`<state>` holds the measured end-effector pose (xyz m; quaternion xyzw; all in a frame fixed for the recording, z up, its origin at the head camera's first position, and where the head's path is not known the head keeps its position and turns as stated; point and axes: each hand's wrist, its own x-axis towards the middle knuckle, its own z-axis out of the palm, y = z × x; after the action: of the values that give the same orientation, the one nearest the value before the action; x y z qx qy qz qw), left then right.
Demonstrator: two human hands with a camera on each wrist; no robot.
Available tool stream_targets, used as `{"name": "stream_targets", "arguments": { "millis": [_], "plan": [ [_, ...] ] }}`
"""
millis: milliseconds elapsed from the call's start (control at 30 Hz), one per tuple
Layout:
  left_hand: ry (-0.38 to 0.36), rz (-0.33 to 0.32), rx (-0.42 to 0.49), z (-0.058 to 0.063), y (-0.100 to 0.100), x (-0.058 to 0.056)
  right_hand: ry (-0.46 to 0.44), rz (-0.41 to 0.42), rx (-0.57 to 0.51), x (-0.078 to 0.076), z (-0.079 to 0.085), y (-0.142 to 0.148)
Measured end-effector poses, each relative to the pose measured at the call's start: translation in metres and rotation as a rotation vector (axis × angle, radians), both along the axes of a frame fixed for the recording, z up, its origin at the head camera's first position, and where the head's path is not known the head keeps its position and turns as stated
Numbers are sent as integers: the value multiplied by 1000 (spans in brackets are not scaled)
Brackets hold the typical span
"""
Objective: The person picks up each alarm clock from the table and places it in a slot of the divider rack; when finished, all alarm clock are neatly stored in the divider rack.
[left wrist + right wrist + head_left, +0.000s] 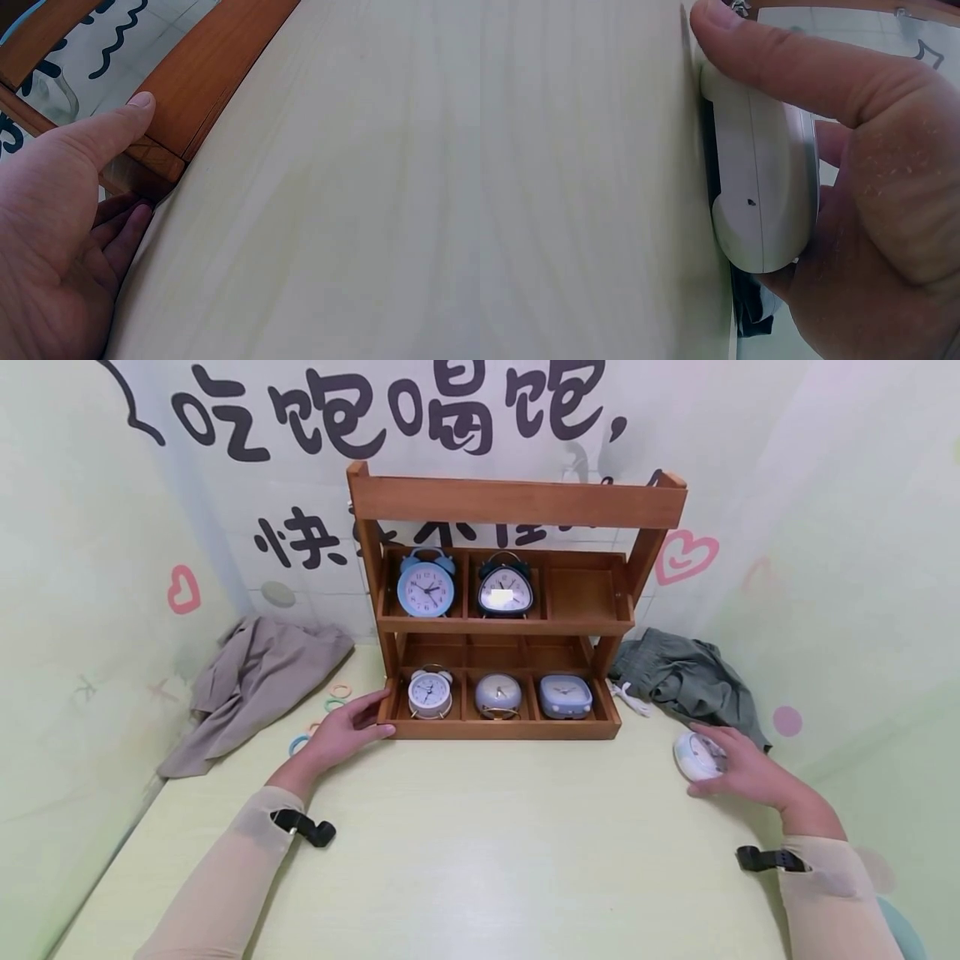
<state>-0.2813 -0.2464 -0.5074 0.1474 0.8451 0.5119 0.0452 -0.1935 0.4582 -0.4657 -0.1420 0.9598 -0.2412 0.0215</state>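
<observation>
My left hand (341, 732) holds the lower left front corner of a two-tier wooden shelf (502, 729). In the left wrist view its thumb lies on the front board (196, 90) while the other fingers bend round the side. Away to the right, my right hand (746, 768) grips a white, rounded alarm clock (695, 757) low over the table. The right wrist view shows that clock's pale casing (761, 180) between thumb and fingers. On the upper tier stand a blue twin-bell clock (426, 589) and a dark-rimmed triangular clock (506, 589); the upper right compartment (588, 589) is bare.
In the lower tier sit a white twin-bell clock (430, 693), a round grey clock (498, 695) and a blue-grey squarish clock (566, 696). A brownish-grey cloth (262, 685) lies left, a dark green cloth (682, 681) right. Coloured rings (298, 744) lie near my left hand.
</observation>
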Motion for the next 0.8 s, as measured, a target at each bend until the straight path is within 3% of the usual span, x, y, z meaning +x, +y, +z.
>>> {"name": "stream_targets", "arguments": {
  "millis": [333,500,800],
  "plan": [
    [-11,7,0,-1,-1,2,46,5,40,-1,-3,-4],
    [-1,1,6,-2,-2,0,115,17,37,-3,-3,-11],
    [6,-4,20,0,0,-1,199,53,-30,-11,20,-49]
  ]
}}
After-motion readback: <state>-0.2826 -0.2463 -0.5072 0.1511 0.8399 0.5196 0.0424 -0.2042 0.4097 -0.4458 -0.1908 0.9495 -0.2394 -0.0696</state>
